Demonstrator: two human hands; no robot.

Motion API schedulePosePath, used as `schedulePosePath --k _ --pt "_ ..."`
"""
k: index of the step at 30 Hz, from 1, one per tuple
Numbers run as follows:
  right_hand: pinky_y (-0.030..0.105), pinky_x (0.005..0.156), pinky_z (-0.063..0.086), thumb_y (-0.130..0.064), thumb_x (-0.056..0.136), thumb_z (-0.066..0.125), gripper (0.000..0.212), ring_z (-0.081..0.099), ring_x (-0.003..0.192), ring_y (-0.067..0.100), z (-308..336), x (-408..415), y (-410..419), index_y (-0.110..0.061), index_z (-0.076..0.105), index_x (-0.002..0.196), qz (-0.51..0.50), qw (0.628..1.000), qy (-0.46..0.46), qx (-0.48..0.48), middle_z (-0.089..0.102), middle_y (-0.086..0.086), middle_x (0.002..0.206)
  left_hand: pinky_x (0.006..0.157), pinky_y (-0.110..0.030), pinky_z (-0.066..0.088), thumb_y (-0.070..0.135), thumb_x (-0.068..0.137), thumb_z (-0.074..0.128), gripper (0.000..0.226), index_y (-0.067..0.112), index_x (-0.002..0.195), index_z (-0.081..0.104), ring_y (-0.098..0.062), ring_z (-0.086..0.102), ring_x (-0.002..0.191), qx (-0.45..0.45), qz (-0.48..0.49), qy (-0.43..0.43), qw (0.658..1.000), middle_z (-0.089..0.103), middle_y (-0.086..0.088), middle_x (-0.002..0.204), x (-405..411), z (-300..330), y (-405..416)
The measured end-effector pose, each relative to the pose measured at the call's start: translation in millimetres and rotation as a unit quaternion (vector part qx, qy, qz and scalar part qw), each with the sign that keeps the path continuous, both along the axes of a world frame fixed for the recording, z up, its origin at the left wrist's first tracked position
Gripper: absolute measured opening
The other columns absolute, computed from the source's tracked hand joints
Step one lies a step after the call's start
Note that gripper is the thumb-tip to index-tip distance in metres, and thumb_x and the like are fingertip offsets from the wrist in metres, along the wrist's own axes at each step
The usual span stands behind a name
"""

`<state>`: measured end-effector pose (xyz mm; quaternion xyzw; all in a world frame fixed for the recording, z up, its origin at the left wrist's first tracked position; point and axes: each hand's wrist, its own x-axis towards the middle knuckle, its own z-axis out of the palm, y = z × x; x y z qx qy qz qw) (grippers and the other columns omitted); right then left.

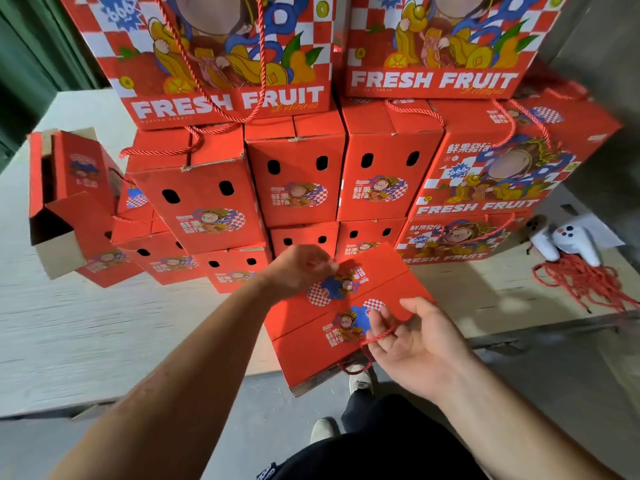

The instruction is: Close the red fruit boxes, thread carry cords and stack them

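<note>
A closed red fruit box lies in front of me, its two top flaps meeting in a seam. My left hand has its fingers curled at the far flap, pinching something small that I cannot make out. My right hand is palm up over the near right corner, and a red carry cord runs across its fingers and loops down the box's near side. Behind stands a stack of red fruit boxes, several with cords threaded.
An open, unclosed box leans at the left of the stack. A heap of loose red cords lies on the floor at right beside white game-style controllers. My shoes show below the box on grey floor.
</note>
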<state>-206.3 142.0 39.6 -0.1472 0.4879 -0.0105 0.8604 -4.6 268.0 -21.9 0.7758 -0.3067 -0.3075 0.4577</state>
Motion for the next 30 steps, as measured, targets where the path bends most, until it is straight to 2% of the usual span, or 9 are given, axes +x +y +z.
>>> schedulePosePath --k 5,7,9,11,13,16,21,25,30 --pt "0.041 0.100 0.048 -0.036 0.097 0.060 0.033 0.076 0.095 0.027 24.0 17.7 6.6 -0.005 0.067 0.108 0.008 0.994 -0.113 0.004 0.077 0.013 0.102 0.068 -0.026 0.047 0.050 0.107 0.052 0.045 0.021 0.075 0.066 -0.010 0.052 0.060 -0.189 0.064 0.059 0.978 0.055 0.011 0.065 -30.6 71.7 -20.3" --pt "0.031 0.096 0.044 -0.054 0.093 0.058 0.044 0.071 0.093 0.020 29.9 31.1 15.2 -0.013 0.072 0.104 0.042 0.990 -0.131 -0.038 0.076 0.006 0.098 0.066 -0.028 0.049 0.072 0.100 0.039 0.063 0.025 0.069 0.067 -0.010 0.059 0.060 -0.081 -0.011 -0.074 0.994 0.063 0.012 0.062 -47.1 104.0 -19.3" --pt "0.023 0.100 0.043 -0.062 0.090 0.058 0.048 0.069 0.095 0.014 39.1 48.4 19.2 -0.019 0.075 0.103 0.074 0.985 -0.141 -0.061 0.074 -0.003 0.096 0.069 -0.032 0.052 0.079 0.098 0.027 0.069 0.027 0.075 0.067 -0.014 0.067 0.070 0.054 -0.080 -0.300 0.949 0.070 0.008 0.070 -59.9 119.6 -12.3" --pt "0.023 0.087 0.048 -0.058 0.091 0.060 0.042 0.071 0.085 0.014 56.4 66.3 14.1 -0.017 0.074 0.092 0.078 0.983 -0.150 -0.069 0.073 -0.002 0.089 0.078 -0.037 0.052 0.072 0.101 0.032 0.059 0.030 0.093 0.073 -0.021 0.068 0.087 0.055 -0.049 -0.418 0.906 0.072 0.006 0.089 -63.4 128.8 0.7" --pt "0.027 0.077 0.043 -0.049 0.091 0.063 0.035 0.069 0.083 0.016 77.1 77.9 1.1 -0.017 0.070 0.079 0.054 0.984 -0.142 -0.094 0.073 0.000 0.092 0.086 -0.035 0.051 0.059 0.104 0.045 0.040 0.032 0.114 0.072 -0.015 0.065 0.103 -0.045 0.060 -0.402 0.912 0.068 0.009 0.110 -57.3 126.0 22.0" --pt "0.038 0.107 0.041 -0.040 0.094 0.060 0.034 0.073 0.106 0.024 87.4 71.6 -6.9 -0.015 0.071 0.073 0.003 0.977 -0.201 -0.063 0.076 0.003 0.102 0.078 -0.019 0.048 0.049 0.103 0.051 0.028 0.030 0.116 0.067 -0.007 0.063 0.103 -0.120 0.236 -0.295 0.918 0.063 0.007 0.112 -44.9 94.9 60.0" --pt "0.038 0.115 0.035 -0.038 0.095 0.053 0.030 0.065 0.124 0.023 85.8 66.4 15.3 -0.015 0.067 0.083 0.077 0.971 -0.204 -0.099 0.077 0.009 0.112 0.109 -0.050 0.049 0.026 0.103 0.065 0.037 0.017 0.139 0.059 -0.022 0.061 0.124 -0.035 0.238 -0.002 0.971 0.060 -0.005 0.136 -65.8 21.7 72.8" --pt "0.040 0.119 0.032 -0.040 0.097 0.050 0.030 0.061 0.129 0.024 103.4 78.9 -4.5 -0.014 0.066 0.096 0.063 0.948 -0.290 -0.114 0.073 0.010 0.125 0.114 -0.038 0.043 0.042 0.102 0.062 0.047 0.026 0.146 0.054 -0.014 0.051 0.133 -0.107 0.237 -0.076 0.963 0.051 0.008 0.137 -77.1 12.8 71.8" --pt "0.040 0.122 0.027 -0.040 0.096 0.049 0.031 0.054 0.133 0.023 104.7 85.3 16.1 -0.014 0.066 0.097 0.172 0.942 -0.238 -0.161 0.074 0.012 0.121 0.107 -0.029 0.022 0.035 0.100 0.067 0.036 0.032 0.135 0.062 -0.024 0.039 0.134 0.037 0.246 -0.144 0.958 0.040 0.007 0.122 -80.6 9.8 62.8"
